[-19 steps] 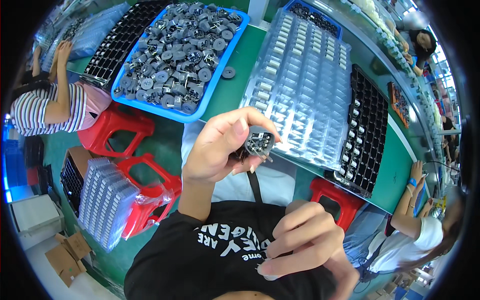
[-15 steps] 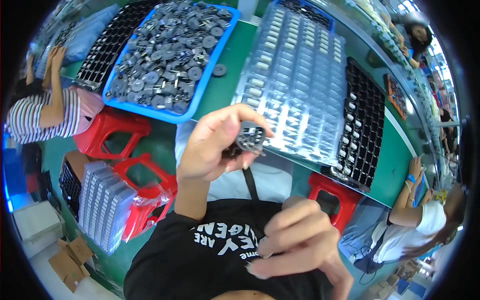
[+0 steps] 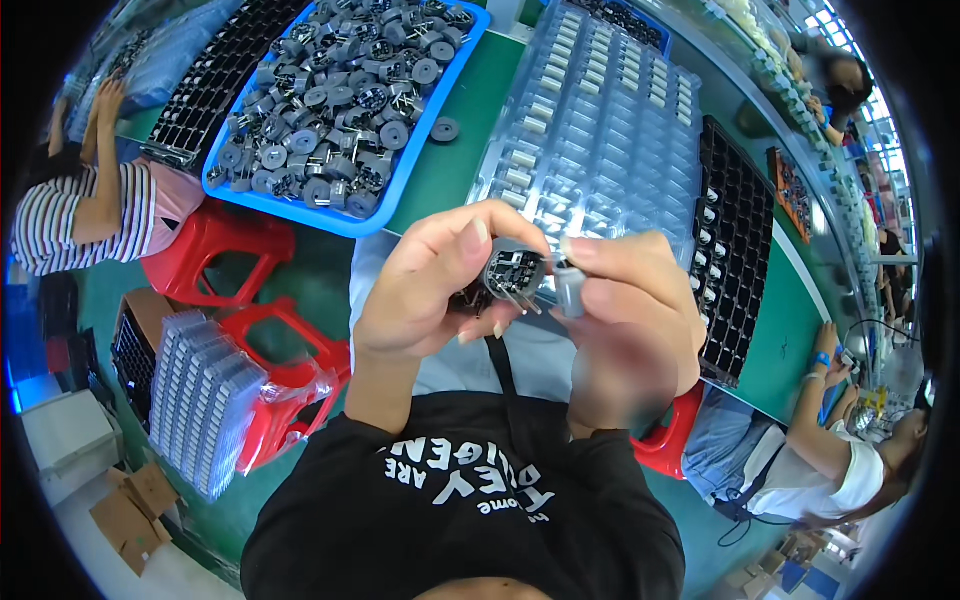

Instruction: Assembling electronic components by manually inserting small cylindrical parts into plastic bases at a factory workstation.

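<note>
My left hand (image 3: 400,290) is closed around a round grey housing (image 3: 514,270), its open face showing a small circuit board and thin leads sticking out below. Darker parts sit deeper in that palm, partly hidden by the fingers. My right hand (image 3: 650,290) pinches a small silvery-grey cylinder (image 3: 569,290) between thumb and fingers, just right of the housing. Whether the cylinder touches the leads I cannot tell. Beyond my hands, a blue bin (image 3: 295,216) is heaped with similar round grey parts. One loose grey disc (image 3: 445,129) lies beside it on the green table (image 3: 470,85).
A stack of clear plastic trays (image 3: 640,165) with small white pieces stands ahead, beside a black compartment tray (image 3: 742,260). Another black tray (image 3: 215,75) lies left of the bin. Red stools (image 3: 215,255) stand below the table edge. Co-workers sit at both sides.
My right hand has risen from in front of my chest to beside my left hand, and a small cylinder now shows in its fingers. The left hand keeps its hold on the housing.
</note>
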Demonstrator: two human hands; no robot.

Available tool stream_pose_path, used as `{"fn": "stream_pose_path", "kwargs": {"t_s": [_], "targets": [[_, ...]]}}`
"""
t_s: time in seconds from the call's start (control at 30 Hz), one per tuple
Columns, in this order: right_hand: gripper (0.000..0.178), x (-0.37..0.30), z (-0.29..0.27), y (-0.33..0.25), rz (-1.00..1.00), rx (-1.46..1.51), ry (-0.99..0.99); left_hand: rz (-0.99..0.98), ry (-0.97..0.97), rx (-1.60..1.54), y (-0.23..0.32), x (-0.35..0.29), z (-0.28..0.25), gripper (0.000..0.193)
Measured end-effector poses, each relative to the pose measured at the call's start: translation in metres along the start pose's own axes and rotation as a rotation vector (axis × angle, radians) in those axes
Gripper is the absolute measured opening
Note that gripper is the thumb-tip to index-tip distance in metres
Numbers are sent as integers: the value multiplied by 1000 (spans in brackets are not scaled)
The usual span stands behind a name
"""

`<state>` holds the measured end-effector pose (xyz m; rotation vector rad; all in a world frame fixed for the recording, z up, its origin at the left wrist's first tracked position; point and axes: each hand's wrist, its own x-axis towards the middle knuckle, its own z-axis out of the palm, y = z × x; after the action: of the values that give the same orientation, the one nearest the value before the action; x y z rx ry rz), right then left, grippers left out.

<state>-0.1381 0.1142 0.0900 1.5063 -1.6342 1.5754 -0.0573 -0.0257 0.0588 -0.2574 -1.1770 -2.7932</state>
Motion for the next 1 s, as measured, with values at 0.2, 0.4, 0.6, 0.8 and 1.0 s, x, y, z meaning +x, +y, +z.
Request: {"fn": "stream_pose_path", "kwargs": {"t_s": [0.2,0.4,0.6,0.8,1.0], "targets": [[26,-4,3,4,-33,8,22,-9,33,25,-1,-1,-3,48],[21,-7,5,6,-59,-45,-33,30,24,33,0,-3,-1,46],[22,-8,9,9,-98,-28,-29,-1,115,127,5,-4,4,58],[24,-12,7,16,-70,153,-34,-24,43,117,8,-4,-1,59],[22,-7,0,10,-76,1,-120,-28,28,112,5,-1,1,58]]}}
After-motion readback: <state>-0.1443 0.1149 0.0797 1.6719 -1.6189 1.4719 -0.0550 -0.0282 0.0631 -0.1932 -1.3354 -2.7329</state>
